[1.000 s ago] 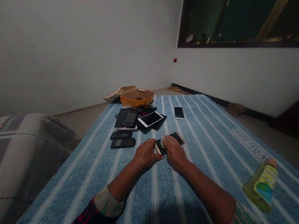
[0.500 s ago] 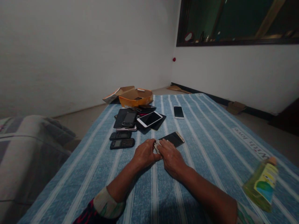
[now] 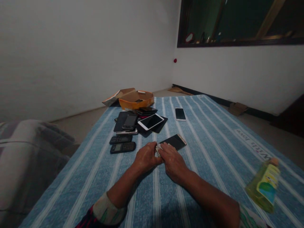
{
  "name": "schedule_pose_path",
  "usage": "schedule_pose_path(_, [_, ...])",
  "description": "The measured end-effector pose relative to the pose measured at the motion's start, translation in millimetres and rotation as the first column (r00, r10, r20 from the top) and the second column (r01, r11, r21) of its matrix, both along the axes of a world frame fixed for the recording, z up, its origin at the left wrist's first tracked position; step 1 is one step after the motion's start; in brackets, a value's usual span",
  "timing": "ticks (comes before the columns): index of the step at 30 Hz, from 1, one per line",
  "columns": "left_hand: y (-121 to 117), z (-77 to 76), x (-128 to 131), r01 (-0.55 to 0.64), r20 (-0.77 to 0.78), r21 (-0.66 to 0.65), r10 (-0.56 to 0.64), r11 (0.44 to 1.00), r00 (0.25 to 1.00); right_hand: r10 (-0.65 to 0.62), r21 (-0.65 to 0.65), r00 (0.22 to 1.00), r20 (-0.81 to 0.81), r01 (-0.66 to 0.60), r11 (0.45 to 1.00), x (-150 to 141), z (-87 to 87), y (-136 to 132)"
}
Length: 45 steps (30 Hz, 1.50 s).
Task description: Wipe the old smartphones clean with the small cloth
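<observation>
A smartphone (image 3: 176,141) with a dark screen and pale gold edge lies flat on the striped cloth, its near-left end covered by my hands. My left hand (image 3: 147,156) curls around that end and steadies it. With bent fingers, my right hand (image 3: 174,161) presses a crumpled white tissue (image 3: 158,148) against the screen. Left of my hands lie two black keypad phones (image 3: 123,147). Beyond them, a white phone (image 3: 151,122) rests on a pile of dark phones (image 3: 130,121), and another white phone (image 3: 180,114) lies apart.
A blue striped cloth (image 3: 204,177) covers the surface. An open orange-brown carton (image 3: 136,103) stands at the far end. The bottle of yellow-green liquid (image 3: 264,186) is at the right. Grey fabric (image 3: 26,164) drapes at the left.
The whole view has shifted slightly, with things now a little further left. Both hands stay on the smartphone, and the tissue remains under my right fingers.
</observation>
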<state>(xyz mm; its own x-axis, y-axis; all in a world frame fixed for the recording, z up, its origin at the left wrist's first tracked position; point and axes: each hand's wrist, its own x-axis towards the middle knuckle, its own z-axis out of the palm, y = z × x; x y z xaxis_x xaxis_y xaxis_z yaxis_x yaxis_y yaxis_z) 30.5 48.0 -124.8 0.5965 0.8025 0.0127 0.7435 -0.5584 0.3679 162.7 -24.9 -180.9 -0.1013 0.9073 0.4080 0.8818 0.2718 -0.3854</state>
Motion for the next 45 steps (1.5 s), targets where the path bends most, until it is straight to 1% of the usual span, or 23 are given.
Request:
schedule_pose_path(5, [-0.5,3.2,0.8,-0.004,-0.01,-0.003,0.004,1.0,1.0,0.0,-0.004,1.0,-0.01,0.0,1.0,-0.2,5.8,12.5])
schedule_pose_path(11, [0.4,1.3,0.0,-0.012,-0.014,-0.001,0.012,1.0,1.0,-0.009,0.019,1.0,-0.007,0.009,1.0,0.0,-0.7,5.6])
schedule_pose_path(17, [0.6,2.3,-0.2,0.0,-0.004,-0.028,0.0,1.0,1.0,-0.023,-0.006,1.0,0.0,0.023,1.0,1.8,4.2,10.8])
schedule_pose_path(22, [0.2,3.7,0.4,-0.011,-0.009,-0.03,0.011,0.999,1.0,-0.04,0.005,0.999,0.004,0.04,0.999,0.2,2.9,7.2])
schedule_pose_path(28, [-0.4,4.7,1.3,-0.012,-0.013,-0.028,0.011,1.0,1.0,-0.038,-0.046,0.999,0.008,0.038,0.998,5.2,11.3,14.5])
schedule_pose_path(31, [-0.7,5.4,1.1,-0.025,-0.024,-0.035,0.024,0.999,0.999,-0.06,-0.047,0.998,0.005,0.06,0.997,3.6,9.9,12.7])
schedule_pose_path(36, [0.6,5.1,-0.1,-0.01,-0.013,-0.019,0.009,1.0,1.0,-0.049,-0.032,0.999,0.024,0.049,0.998,6.2,6.2,8.4])
schedule_pose_path(38, [1.5,4.1,-0.4,-0.01,-0.023,-0.017,0.01,1.0,1.0,-0.08,-0.017,0.996,0.033,0.08,0.997,14.7,7.3,12.1])
schedule_pose_path(42, [2.6,2.6,-0.2,-0.023,-0.033,-0.034,0.022,0.999,0.999,-0.215,0.022,0.976,0.034,0.215,0.976,33.1,9.0,20.6])
schedule_pose_path(43, [2.6,2.7,0.0,-0.029,-0.035,-0.04,0.027,0.999,0.999,-0.238,0.027,0.971,0.033,0.237,0.971,34.4,8.8,21.0])
schedule_pose_path(45, [2.2,3.7,0.4,-0.032,-0.041,-0.044,0.03,0.999,0.999,-0.236,0.027,0.971,0.035,0.235,0.972,30.5,7.6,18.9])
